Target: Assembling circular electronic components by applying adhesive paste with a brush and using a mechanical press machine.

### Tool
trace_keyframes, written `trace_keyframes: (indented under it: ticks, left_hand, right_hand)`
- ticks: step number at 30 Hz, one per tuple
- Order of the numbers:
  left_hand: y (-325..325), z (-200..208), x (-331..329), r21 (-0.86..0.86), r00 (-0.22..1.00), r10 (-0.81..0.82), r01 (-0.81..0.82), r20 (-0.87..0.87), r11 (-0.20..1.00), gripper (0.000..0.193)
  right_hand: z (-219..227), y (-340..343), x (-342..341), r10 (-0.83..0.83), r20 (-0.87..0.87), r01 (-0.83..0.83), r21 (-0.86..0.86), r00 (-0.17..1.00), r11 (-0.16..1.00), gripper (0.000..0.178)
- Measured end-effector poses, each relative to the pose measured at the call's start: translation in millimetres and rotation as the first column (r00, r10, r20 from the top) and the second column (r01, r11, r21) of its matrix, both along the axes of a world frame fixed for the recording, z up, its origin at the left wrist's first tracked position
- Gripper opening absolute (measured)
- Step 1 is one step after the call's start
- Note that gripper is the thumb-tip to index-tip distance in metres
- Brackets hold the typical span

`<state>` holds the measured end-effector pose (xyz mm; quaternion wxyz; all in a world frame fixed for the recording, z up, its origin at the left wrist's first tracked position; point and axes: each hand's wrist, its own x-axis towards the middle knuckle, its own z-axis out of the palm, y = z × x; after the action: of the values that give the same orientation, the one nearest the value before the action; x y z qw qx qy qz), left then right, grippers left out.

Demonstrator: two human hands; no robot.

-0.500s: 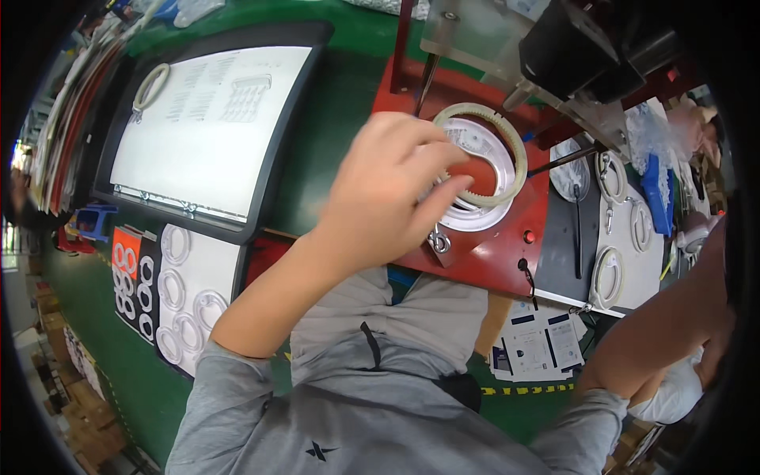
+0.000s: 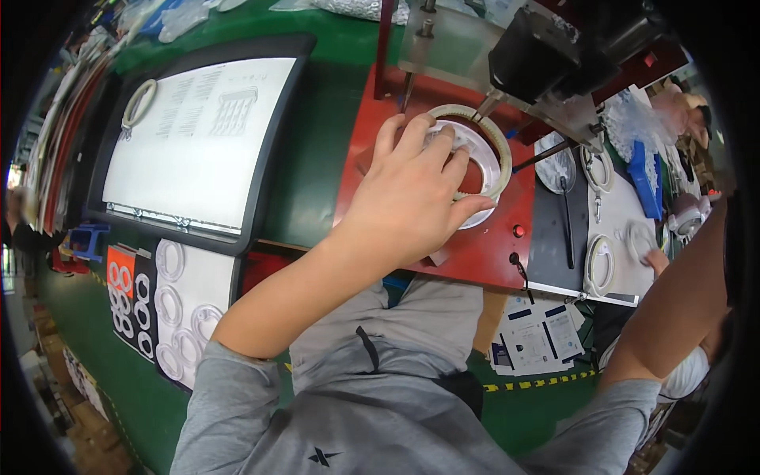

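Observation:
My left hand (image 2: 416, 190) is over the red base (image 2: 356, 182) of a bench machine, fingers spread and bent over the near left side of a white plastic ring (image 2: 492, 170). Its fingertips appear to touch that ring, though the palm hides the contact. Around the white ring's far side runs a cream ring (image 2: 500, 141) with small teeth inside. Above both hangs a dark machine head (image 2: 534, 55) with a metal tip over the cream ring. My right forearm (image 2: 685, 293) rises along the right edge; its hand is out of the picture.
A black-framed board (image 2: 198, 142) with a drawing stands left, above several white rings (image 2: 168, 305) on a sheet. To the right are a red button (image 2: 518, 231), a clear dish (image 2: 554, 162), a blue bin (image 2: 645, 178), more rings (image 2: 600, 265) and another person's hand (image 2: 657, 260).
My left hand has spread its fingers and shifted onto the white ring, covering its left side. The metal fitting at the near edge is now hidden. The view has shifted slightly.

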<state>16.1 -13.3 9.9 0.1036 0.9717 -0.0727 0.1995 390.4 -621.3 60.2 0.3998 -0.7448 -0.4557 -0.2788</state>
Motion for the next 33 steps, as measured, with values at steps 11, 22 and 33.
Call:
trace_keyframes:
  ticks: [11,22,33]
  left_hand:
    - [16,-11,-20,-0.141,0.987,-0.083,0.103,0.137,0.985,0.053]
    - [14,-10,-20,-0.133,0.992,-0.072,0.085,0.104,0.987,0.050]
    - [64,-25,-73,-0.408,0.953,0.115,0.009,0.279,0.913,0.028]
  right_hand:
    - [92,187,-192,-0.132,0.124,0.133,0.000,0.983,0.991,0.028]
    - [72,398,-268,-0.186,0.159,0.163,0.150,0.970,0.975,0.033]
    - [0,384,-364,-0.065,-0.142,0.080,0.106,0.988,0.991,0.028]
